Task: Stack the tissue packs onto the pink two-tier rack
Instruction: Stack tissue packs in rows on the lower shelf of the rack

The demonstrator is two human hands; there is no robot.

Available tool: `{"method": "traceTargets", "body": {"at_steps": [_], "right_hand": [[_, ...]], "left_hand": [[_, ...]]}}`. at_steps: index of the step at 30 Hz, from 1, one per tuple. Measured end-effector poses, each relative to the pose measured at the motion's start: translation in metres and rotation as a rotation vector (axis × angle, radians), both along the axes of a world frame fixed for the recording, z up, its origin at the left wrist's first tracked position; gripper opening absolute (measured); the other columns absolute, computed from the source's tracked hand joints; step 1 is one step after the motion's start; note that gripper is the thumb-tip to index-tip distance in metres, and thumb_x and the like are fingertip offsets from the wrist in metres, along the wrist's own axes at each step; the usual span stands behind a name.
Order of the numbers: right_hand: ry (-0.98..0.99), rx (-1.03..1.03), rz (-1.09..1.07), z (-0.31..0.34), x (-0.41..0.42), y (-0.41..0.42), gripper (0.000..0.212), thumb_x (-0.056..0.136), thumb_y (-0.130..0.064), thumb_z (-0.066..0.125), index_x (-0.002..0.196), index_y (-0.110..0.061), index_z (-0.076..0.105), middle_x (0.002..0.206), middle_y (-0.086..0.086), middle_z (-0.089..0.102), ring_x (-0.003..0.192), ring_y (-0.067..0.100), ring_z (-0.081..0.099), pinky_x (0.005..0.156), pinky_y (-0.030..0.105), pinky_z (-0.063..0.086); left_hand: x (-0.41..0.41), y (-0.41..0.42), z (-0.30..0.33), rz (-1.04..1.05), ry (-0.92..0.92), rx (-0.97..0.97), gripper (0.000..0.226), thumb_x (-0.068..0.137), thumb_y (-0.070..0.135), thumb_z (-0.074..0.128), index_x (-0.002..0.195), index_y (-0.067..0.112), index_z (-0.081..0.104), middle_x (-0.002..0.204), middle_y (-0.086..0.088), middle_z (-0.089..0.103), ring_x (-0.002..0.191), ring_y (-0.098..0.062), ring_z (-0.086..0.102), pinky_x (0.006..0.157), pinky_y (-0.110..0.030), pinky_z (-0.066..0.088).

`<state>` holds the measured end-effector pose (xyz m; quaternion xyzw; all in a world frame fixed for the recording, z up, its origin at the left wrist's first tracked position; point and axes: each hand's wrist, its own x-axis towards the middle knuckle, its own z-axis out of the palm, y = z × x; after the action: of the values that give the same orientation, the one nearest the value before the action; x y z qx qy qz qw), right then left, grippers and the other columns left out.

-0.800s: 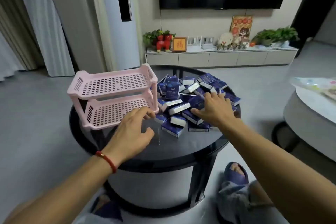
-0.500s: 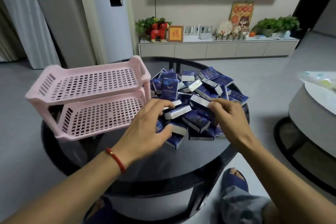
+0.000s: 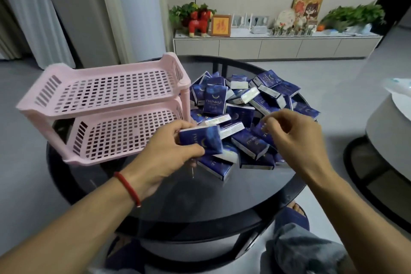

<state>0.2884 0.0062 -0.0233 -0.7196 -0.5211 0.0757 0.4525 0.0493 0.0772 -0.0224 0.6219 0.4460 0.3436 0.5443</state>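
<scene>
- Pink two-tier rack (image 3: 106, 109) at far left on the round dark table (image 3: 222, 202), both perforated shelves bare, lower shelf's near right corner just beside the left fingertips.
- Left hand (image 3: 164, 153), red cord bracelet (image 3: 127, 188) at the wrist, reaching forward palm down; thumb beneath and fingers above clamped on one blue tissue pack (image 3: 200, 141), raised over the pile's near edge.
- On that held pack, a crescent moon and blurred upright lettering between thumb and fingers.
- Heap of blue tissue packs (image 3: 251, 104) beyond and between both sets of fingers; "TWINKLE" readable on an upright pack (image 3: 214, 100) past the left fingertips.
- Right hand (image 3: 291, 133) over the pile's right side, fingers curled down, pinching the edge of another pack (image 3: 262, 133) marked "TWINKLE"; grip partly blurred.
</scene>
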Motion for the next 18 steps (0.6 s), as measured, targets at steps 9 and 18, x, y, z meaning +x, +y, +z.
{"method": "traceTargets", "body": {"at_steps": [9, 18], "right_hand": [[-0.606, -0.145, 0.230, -0.031, -0.018, 0.047, 0.036, 0.087, -0.020, 0.072, 0.121, -0.030, 0.069, 0.122, -0.008, 0.069, 0.117, 0.025, 0.053, 0.096, 0.047, 0.040], [0.510, -0.013, 0.338, 0.007, -0.004, 0.016, 0.023, 0.104, -0.019, 0.056, 0.106, -0.023, 0.078, 0.099, 0.012, 0.076, 0.083, 0.024, 0.066, 0.077, 0.054, 0.058]], "left_hand": [[-0.038, 0.002, -0.007, 0.230, 0.036, -0.057, 0.027, 0.079, -0.005, 0.078, 0.097, 0.011, 0.067, 0.088, -0.010, 0.078, 0.075, -0.024, 0.071, 0.065, -0.037, 0.058], [-0.030, 0.002, -0.005, 0.093, -0.095, -0.150, 0.037, 0.089, -0.002, 0.072, 0.117, 0.022, 0.067, 0.094, -0.011, 0.078, 0.071, -0.026, 0.068, 0.058, -0.037, 0.061]]}}
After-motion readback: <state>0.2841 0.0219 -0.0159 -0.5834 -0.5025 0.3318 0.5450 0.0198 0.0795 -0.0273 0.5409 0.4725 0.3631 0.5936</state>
